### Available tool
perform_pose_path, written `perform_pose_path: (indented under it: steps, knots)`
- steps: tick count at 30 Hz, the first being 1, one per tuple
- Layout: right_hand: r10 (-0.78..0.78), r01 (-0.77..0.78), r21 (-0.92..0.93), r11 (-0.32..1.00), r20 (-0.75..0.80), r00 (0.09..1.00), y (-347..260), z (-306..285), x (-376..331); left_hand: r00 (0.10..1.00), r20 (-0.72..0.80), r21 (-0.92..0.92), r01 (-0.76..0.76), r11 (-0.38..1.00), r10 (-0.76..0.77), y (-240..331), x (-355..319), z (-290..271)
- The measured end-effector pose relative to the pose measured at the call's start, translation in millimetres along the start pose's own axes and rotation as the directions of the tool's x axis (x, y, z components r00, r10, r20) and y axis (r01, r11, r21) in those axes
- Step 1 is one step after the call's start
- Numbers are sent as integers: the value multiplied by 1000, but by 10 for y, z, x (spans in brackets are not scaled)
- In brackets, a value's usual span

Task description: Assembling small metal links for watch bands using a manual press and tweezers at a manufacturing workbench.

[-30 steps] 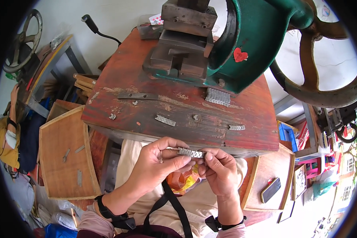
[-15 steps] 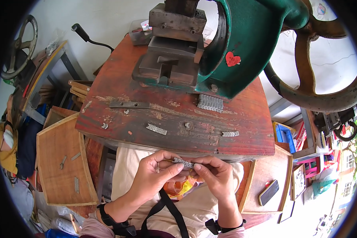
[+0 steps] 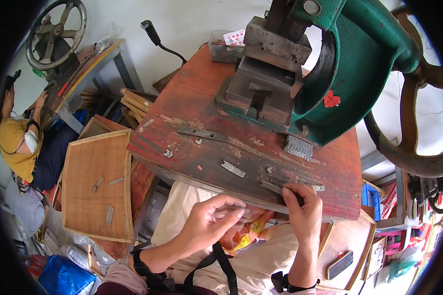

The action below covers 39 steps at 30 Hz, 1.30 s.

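Note:
My right hand (image 3: 302,209) pinches one end of a short strip of metal links (image 3: 271,187), like a piece of watch band, at the near edge of the wooden table (image 3: 182,157). Over my lap, my left hand (image 3: 212,219) is half curled with thumb and forefinger apart; nothing shows between them. Another link strip (image 3: 233,169) lies on the table left of the held one. A third strip (image 3: 320,188) is partly hidden behind my right fingers. Farther back sits a stack of link strips (image 3: 298,147) beside the press base, with a small metal link (image 3: 269,169) nearer.
A green hand press (image 3: 362,69) with a large wheel (image 3: 408,157) stands on the table. Left of it lies a flat metal bar (image 3: 203,133). A wooden tray (image 3: 96,201) holds metal pieces; a phone (image 3: 339,264) rests on another at right. A person (image 3: 19,142) sits far left.
My hands have parted. The right one has carried the link strip forward to the table edge, while the left has let go and stays over my lap. The view has swung left.

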State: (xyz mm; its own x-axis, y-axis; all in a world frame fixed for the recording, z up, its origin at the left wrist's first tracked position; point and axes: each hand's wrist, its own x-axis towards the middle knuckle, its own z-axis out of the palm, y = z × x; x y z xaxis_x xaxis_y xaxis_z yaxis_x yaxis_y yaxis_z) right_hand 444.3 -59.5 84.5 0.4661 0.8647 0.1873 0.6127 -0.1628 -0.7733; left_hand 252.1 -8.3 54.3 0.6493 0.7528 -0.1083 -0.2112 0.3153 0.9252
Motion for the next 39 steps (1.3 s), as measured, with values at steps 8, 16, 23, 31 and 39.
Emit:
perform_pose_path:
  steps: [8,16,23,31,39]
  knots:
    - [-198,159,-209,965,-176,964,77,162,-8,976,-160,147,-125,981,148,149,-31,-379]
    - [-143,122,-99,988,-255,956,131,195,-92,713,-357,745,-172,644,603,548,268,-1025]
    - [-157,138,-82,987,-318,935,198,243,-125,770,-281,828,-107,550,572,624,179,-1266]
    - [-131,113,-73,991,-348,928,180,286,-114,843,-83,940,-111,323,531,667,152,-1269]
    - [-143,117,-95,989,-345,928,172,298,-139,835,-62,955,-108,274,547,707,170,-1241]
